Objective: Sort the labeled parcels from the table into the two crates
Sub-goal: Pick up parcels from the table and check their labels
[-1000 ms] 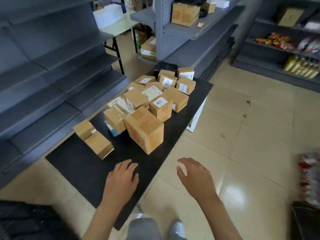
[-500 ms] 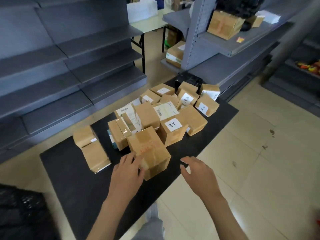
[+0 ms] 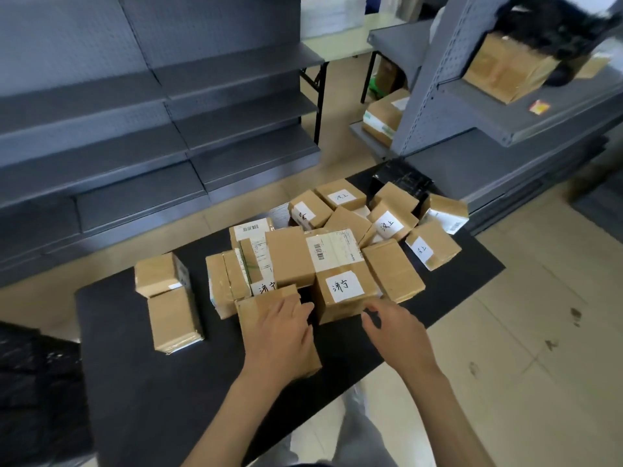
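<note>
Head view: left grip point(image 3: 281, 332) flat on box point(image 3: 256, 306) — right grip point(image 3: 392, 326) (loose) empty.

Counted against the black table point(image 3: 111, 382): about fourteen brown cardboard parcels point(image 3: 345, 291) lie on it, two standing apart at its left end and the rest heaped toward the far end. Two hands point(image 3: 279, 335) are over its near edge. Two more boxes point(image 3: 382, 117) sit on shelves beyond it.
</note>
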Motion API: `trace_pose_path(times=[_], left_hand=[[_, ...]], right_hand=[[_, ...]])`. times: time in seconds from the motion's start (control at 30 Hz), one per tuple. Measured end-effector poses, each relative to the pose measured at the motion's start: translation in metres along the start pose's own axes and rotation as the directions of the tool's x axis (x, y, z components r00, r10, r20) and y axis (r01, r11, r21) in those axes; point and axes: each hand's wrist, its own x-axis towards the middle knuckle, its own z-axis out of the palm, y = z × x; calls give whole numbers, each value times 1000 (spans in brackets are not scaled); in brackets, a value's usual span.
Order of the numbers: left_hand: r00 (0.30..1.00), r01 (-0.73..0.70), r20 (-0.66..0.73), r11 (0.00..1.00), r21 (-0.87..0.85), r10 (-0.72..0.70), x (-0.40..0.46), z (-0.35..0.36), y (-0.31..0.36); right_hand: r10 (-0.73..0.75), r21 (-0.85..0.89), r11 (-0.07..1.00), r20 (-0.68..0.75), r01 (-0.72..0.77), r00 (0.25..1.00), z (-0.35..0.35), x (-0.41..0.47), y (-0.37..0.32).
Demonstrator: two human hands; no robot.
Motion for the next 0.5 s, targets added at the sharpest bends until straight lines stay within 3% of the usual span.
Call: trace_pose_path(times=[0.37, 0.5], left_hand=[[963, 261, 64, 965, 19, -262, 50, 39, 47], [943, 313, 124, 949, -26, -308, 66, 55, 59]], right_hand=[[-281, 110, 957, 113, 269, 953, 5, 105, 64], [-260, 135, 963, 244, 233, 934, 12, 131, 75]])
